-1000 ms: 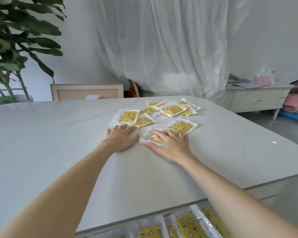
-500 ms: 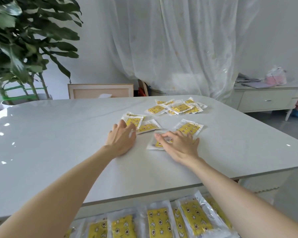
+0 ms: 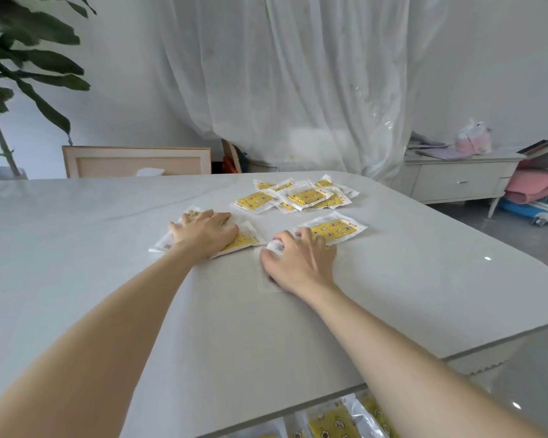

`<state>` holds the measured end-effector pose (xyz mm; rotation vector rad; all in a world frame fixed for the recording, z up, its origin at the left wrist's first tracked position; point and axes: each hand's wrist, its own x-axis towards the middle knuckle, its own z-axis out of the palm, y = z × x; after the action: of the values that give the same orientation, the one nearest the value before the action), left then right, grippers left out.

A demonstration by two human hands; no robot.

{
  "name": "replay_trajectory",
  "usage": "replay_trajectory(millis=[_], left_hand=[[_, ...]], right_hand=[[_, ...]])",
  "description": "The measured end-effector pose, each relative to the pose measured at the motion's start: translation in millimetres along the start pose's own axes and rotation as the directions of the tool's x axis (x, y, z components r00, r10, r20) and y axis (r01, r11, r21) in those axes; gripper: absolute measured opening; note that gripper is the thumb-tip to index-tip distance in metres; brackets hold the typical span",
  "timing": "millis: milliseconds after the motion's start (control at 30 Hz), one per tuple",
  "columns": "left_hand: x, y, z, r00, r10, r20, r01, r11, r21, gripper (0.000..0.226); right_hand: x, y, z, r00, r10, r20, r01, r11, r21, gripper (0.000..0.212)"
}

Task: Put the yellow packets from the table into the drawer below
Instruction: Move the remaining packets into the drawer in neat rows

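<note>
Yellow packets in clear wrappers lie on the white table (image 3: 76, 254). My left hand (image 3: 204, 233) lies flat on two packets (image 3: 244, 241) at the middle of the table. My right hand (image 3: 298, 260) rests on another packet (image 3: 265, 281), with thumb and fingers curled around its lifted white edge. One single packet (image 3: 336, 230) touches my right fingertips. A pile of several packets (image 3: 301, 196) sits farther back. Below the table's front edge, more packets (image 3: 326, 425) lie in the open drawer, whose walls are out of sight.
A leafy plant (image 3: 19, 67) stands at the far left and a wooden chair back (image 3: 136, 161) behind the table. White curtains hang behind. A low white cabinet (image 3: 459, 181) and pink bedding (image 3: 538, 184) are at the right.
My left hand slid forward from the bare table onto two packets. My right hand drew its packet nearer and curled around its edge. The view tilted up, so less of the drawer shows.
</note>
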<state>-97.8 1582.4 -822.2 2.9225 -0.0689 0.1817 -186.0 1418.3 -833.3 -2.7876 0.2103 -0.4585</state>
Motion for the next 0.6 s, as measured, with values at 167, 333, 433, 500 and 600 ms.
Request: replay_trajectory(millis=[167,333,433,500,600], left_hand=[[-10,-3,0,1.0,-0.002,0.027,0.003,1.0,-0.022,0.049],[-50,-10,-5,0.999,-0.038,-0.008,0.038,0.998,-0.047,0.046],[-79,-17,-9,0.998,-0.065,-0.017,0.064,0.996,-0.061,0.046],[-96,-22,-10,0.996,-0.083,-0.026,0.082,0.995,-0.058,0.046],[-124,-29,-15,0.993,-0.116,-0.035,0.114,0.992,-0.055,0.046]], right_hand=[[0,3,3,0.999,-0.03,0.03,0.032,0.997,-0.066,0.042],[-19,-4,-2,0.99,-0.097,0.103,0.104,0.992,-0.073,0.046],[-36,-10,-7,0.977,-0.152,0.147,0.163,0.984,-0.066,0.047],[-48,-12,-10,0.964,-0.191,0.183,0.204,0.978,-0.053,0.047],[-69,-18,-15,0.944,-0.253,0.213,0.263,0.965,-0.02,0.047]])
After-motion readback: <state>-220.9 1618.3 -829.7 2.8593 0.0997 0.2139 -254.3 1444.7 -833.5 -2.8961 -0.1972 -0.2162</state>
